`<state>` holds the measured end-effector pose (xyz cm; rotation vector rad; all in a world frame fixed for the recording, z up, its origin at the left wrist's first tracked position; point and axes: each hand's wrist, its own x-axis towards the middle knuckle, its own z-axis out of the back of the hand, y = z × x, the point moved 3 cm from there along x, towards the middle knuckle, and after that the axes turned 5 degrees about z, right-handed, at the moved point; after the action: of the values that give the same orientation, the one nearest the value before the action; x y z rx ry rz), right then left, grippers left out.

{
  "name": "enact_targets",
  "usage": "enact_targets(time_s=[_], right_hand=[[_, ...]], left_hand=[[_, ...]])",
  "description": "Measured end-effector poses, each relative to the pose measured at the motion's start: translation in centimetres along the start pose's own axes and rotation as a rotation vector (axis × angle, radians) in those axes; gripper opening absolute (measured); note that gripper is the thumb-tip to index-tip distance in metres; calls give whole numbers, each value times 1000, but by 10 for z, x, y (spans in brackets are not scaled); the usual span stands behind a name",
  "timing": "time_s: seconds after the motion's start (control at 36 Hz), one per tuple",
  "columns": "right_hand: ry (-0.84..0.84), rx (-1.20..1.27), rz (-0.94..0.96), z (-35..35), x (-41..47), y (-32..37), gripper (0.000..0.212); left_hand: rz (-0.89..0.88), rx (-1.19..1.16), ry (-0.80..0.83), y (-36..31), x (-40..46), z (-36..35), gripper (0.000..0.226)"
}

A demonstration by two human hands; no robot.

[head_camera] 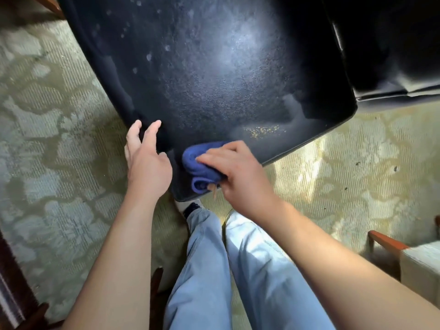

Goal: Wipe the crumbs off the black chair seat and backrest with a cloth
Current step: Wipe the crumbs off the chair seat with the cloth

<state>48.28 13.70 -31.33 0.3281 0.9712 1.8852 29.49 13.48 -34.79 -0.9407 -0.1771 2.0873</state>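
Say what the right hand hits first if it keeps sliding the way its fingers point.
Probably the left hand: the right hand, holding the cloth, points left along the seat edge. Depth unclear.

A black chair seat with a pale, dusty sheen at its middle and scattered whitish spots. A small patch of yellow-gold crumbs lies near its front edge. The cloth is bright blue. Light blue jeans below. The carpet is pale green-grey with a darker olive floral pattern.
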Motion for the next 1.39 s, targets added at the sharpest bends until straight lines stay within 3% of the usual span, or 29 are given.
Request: enact_targets(time_s=[0.08, 0.19, 0.31, 0.42, 0.53, 0.69, 0.78, 0.86, 0.94, 1.0, 1.14, 1.28, 1.39], right_hand=[[39, 75, 30, 11, -7, -10, 45], [-218, 86, -48, 53, -15, -30, 59], [-529, 73, -152, 100, -21, -62, 47], [-607, 60, -337, 126, -26, -99, 34], [-615, -40, -506, 121, -34, -127, 41], [-600, 20, -361, 107, -21, -96, 26], [-489, 9, -256, 74, -12, -70, 31], [-249, 50, -242, 27, -11, -41, 48], [-163, 117, -196, 7, -13, -25, 58], [-188, 144, -174, 15, -13, -25, 56], [-430, 193, -205, 73, -13, -59, 50], [-667, 181, -511, 123, -16, -108, 56], [-653, 67, -597, 129, -8, -122, 46]], left_hand=[[54, -1, -37, -10, -5, -3, 60], [42, 8, -66, -28, -17, -15, 54], [38, 33, -80, -37, -28, -27, 55], [52, 48, -105, -37, -27, -30, 53], [35, 71, -122, -38, -26, -28, 53], [46, 60, -115, -38, -27, -28, 57], [33, 58, -91, -37, -29, -31, 60], [28, 60, -85, -36, -28, -29, 60], [21, 65, -70, -33, -27, -26, 63], [11, 78, -73, -32, -27, -25, 65], [16, 97, -95, -33, -27, -28, 64], [23, 90, -115, -34, -30, -33, 64], [27, 92, -129, -36, -31, -35, 65]])
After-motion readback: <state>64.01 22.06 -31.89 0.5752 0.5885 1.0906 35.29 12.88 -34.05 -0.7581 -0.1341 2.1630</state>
